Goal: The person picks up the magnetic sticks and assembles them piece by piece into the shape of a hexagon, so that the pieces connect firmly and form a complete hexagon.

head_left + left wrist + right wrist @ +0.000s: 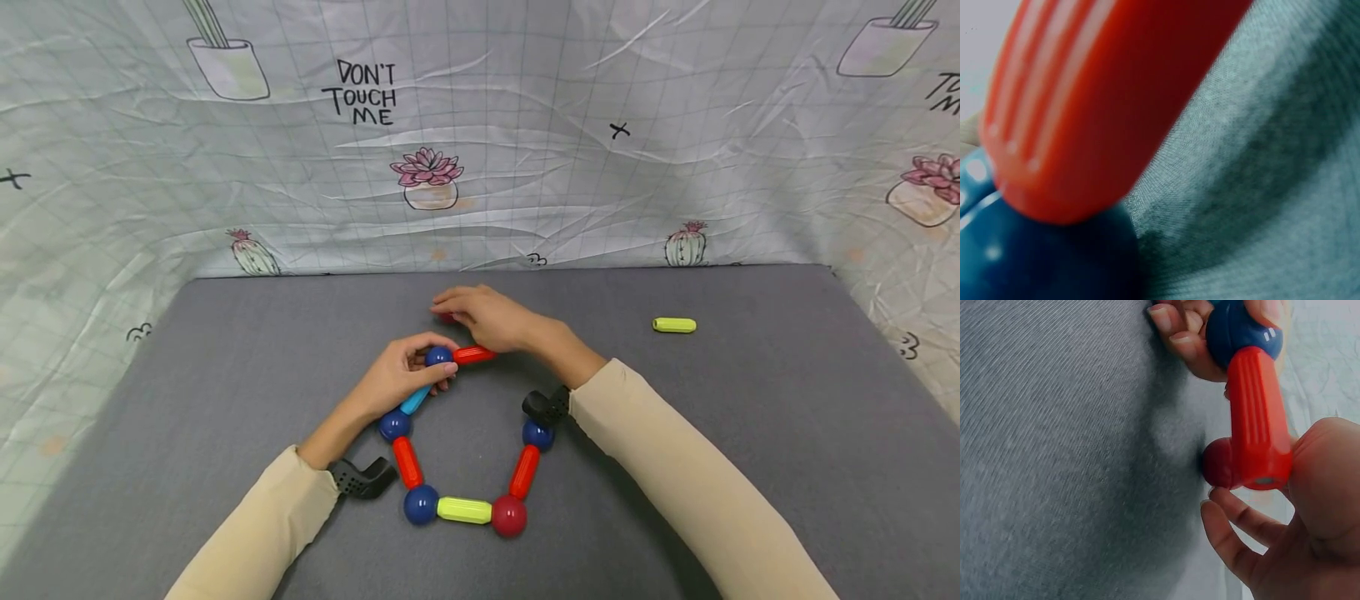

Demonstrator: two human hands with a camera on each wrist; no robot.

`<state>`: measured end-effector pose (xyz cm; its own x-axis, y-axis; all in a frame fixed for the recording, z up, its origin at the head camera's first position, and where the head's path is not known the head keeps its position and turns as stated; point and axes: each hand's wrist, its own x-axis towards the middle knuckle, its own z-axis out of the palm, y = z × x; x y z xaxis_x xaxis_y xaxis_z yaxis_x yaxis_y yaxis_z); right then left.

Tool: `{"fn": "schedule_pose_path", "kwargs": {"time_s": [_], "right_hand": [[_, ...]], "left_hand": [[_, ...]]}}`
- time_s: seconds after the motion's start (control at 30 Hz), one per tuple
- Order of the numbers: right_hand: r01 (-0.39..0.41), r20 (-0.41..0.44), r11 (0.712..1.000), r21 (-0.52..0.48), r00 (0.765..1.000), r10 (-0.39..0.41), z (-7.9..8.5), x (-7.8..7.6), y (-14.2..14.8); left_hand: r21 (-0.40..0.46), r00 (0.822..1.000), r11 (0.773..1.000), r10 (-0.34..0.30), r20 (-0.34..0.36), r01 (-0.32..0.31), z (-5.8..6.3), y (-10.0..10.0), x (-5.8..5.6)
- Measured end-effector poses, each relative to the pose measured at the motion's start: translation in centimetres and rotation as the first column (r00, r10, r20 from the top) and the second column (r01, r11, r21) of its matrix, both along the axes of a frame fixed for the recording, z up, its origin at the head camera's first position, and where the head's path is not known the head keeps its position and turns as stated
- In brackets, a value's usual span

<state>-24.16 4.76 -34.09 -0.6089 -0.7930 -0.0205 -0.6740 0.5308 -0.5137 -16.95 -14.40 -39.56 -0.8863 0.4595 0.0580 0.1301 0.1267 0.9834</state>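
My left hand [405, 367] pinches a blue ball [438, 357] between thumb and fingers. Two rods meet that ball: a red rod [474, 355] pointing right and a light blue rod [415, 400] running down to another blue ball [395, 425]. In the right wrist view, the red rod [1258, 419] has a bare far end. My right hand [491, 318] reaches over a red ball [447, 317] behind the rod, with fingers and thumb around it. Its fingertips meet the red ball [1217, 464]; the red rod hides the thumb tip. The left wrist view shows the red rod [1085, 106] against the blue ball [1047, 250].
The chain continues through a red rod [407, 463], blue ball [422, 505], yellow-green rod [464, 510], red ball [509, 516] and red rod [524, 472] to a blue ball [537, 435] under my right wrist. A loose yellow-green rod [674, 325] lies at right on the grey table [750, 433].
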Motion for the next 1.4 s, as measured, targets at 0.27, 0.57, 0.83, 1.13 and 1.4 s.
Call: {"fn": "schedule_pose_path", "kwargs": {"time_s": [0.27, 0.57, 0.83, 1.13, 1.4], "right_hand": [[0.009, -0.02, 1.0, -0.006, 1.0, -0.009, 0.1, -0.2, 1.5], [0.063, -0.046, 0.998, 0.012, 0.997, -0.062, 0.4, 0.8, 4.0], [0.125, -0.019, 0.989, -0.079, 0.992, -0.127, -0.7, 2.1, 6.4], [0.161, 0.0, 0.968, -0.19, 0.986, -0.164, -3.0, 2.8, 7.9], [0.212, 0.026, 0.947, -0.241, 0.977, -0.212, -3.7, 3.1, 8.4]], "left_hand": [[-0.015, 1.0, 1.0, 0.002, -0.007, -0.002, 0.0, 0.0, 0.0], [-0.013, 1.0, 1.0, 0.008, -0.013, -0.008, 0.1, 0.0, 0.2], [-0.021, 1.0, 1.0, 0.011, -0.008, -0.011, 0.1, 0.0, 0.3], [-0.015, 1.0, 1.0, 0.009, -0.009, -0.009, 0.0, -0.1, 0.3], [-0.02, 1.0, 1.0, 0.004, -0.017, -0.004, 0.0, -0.2, 0.2]]}}
